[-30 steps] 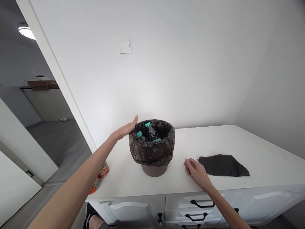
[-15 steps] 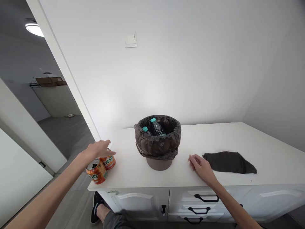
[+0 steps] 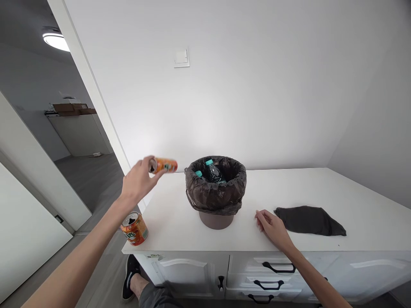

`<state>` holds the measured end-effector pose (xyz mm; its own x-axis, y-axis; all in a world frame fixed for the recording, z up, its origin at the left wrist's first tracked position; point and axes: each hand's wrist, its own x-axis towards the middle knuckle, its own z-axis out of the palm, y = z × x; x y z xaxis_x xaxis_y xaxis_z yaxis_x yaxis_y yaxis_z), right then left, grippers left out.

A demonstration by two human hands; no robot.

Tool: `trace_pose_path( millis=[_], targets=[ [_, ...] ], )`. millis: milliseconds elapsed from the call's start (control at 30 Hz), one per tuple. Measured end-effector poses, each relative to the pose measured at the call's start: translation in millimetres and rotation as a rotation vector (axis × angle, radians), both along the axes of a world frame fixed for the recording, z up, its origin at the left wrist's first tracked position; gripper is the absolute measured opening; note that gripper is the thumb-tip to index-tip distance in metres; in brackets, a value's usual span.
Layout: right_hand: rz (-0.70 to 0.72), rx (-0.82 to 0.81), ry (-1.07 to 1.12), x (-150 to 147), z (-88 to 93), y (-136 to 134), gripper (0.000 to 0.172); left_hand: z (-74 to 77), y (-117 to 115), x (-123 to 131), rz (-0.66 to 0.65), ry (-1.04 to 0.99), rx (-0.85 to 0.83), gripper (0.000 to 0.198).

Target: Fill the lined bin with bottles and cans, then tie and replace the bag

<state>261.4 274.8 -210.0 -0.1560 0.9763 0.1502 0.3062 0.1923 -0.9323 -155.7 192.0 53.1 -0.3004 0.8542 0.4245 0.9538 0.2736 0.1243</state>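
My left hand (image 3: 138,182) is raised above the white counter (image 3: 289,190) and grips an orange drink can (image 3: 163,165), held sideways just left of the bin. The small brown bin (image 3: 216,219) is lined with a dark bag (image 3: 215,190) and holds plastic bottles with teal caps (image 3: 209,162). A second orange can (image 3: 135,228) stands upright at the counter's front left corner. My right hand (image 3: 272,226) rests on the counter with fingers loosely curled, holding nothing, between the bin and a dark cloth (image 3: 310,220).
White drawers with black handles (image 3: 275,268) run under the counter. A light switch (image 3: 181,57) sits on the wall above the bin. A doorway (image 3: 73,145) opens to the left. My foot in a dark shoe (image 3: 131,273) shows below the counter edge.
My left hand left the bin rim, dropped to the two cans at the counter corner, took one and lifted it toward the bin. The right hand has stayed put.
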Motion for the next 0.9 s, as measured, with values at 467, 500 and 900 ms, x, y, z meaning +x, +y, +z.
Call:
trace_pose_path(
  millis=[467, 500, 900],
  targets=[
    [-0.011, -0.035, 0.059, 0.3, 0.0, 3.9, 0.052, 47.4, 17.8, 133.8, -0.529, -0.191, -0.271, 0.068],
    [-0.011, -0.034, 0.065, -0.1, 1.1, 3.5, 0.052, 41.6, 21.5, 131.0, -0.545, -0.189, -0.278, 0.068],
    [0.012, -0.027, 0.06, 0.2, 2.4, 4.2, 0.053, -15.7, -12.6, -16.2, -0.18, -0.086, -0.212, 0.08]
  ],
)
